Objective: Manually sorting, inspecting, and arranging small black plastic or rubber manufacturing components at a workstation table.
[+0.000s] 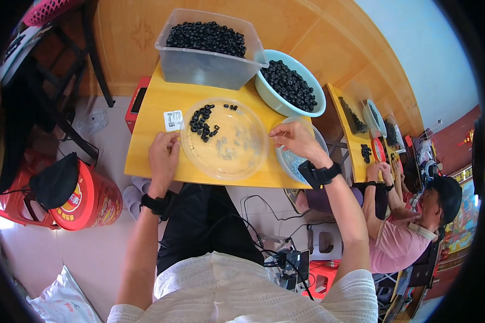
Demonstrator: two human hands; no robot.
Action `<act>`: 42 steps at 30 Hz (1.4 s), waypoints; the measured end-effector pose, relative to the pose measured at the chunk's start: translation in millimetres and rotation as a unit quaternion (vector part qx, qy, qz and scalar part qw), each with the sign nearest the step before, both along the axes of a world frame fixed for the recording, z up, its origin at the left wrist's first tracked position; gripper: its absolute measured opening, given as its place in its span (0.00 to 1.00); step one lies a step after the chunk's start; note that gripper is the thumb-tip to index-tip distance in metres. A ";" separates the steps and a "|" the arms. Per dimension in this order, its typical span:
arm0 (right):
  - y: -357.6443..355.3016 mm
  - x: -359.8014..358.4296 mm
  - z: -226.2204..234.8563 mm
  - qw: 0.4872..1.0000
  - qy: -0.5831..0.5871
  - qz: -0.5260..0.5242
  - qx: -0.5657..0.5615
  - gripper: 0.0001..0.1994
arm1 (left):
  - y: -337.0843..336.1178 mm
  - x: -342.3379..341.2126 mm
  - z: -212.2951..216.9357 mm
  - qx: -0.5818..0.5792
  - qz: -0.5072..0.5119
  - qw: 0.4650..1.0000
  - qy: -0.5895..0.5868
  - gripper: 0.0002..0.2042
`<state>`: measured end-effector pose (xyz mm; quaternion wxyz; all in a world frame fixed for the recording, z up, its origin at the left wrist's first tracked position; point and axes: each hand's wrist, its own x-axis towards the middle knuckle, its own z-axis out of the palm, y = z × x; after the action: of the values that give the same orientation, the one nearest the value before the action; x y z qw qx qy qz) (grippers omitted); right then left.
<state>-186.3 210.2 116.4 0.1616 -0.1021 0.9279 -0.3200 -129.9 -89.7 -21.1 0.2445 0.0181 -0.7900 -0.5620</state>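
A clear round plastic tray (237,161) lies on the small yellow table (151,118), with a cluster of small black rings (202,123) in its far left part. My left hand (163,157) rests on the table at the tray's left rim, fingers curled; what it pinches is too small to tell. My right hand (295,139) hovers at the tray's right edge, fingertips pinched together over a second clear dish (293,161) of tiny pale parts. Both wrists wear black bands.
A clear bin (199,67) and a light blue bowl (272,99), both full of black rings, stand at the table's far side. A red drum (89,199) sits on the floor to my left. Another seated person (409,226) works at a neighbouring table on my right.
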 end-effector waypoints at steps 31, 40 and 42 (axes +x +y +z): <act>-118.4 -126.4 55.0 0.919 0.337 0.173 0.109 0.26 | -96.4 15.7 89.3 0.233 -0.156 0.945 -0.166 0.20; -132.7 -172.9 15.0 0.933 0.259 0.219 0.119 0.14 | -136.9 -105.7 159.5 0.137 -0.172 0.951 -0.218 0.31; -132.5 -172.6 13.3 0.924 0.293 0.220 0.113 0.10 | -127.3 -136.7 156.3 0.117 -0.141 0.954 -0.239 0.33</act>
<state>-358.9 77.7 129.7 -0.0403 -0.3737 0.9181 -0.1255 -266.6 -217.1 135.2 -0.0372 0.0689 -0.7489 -0.6580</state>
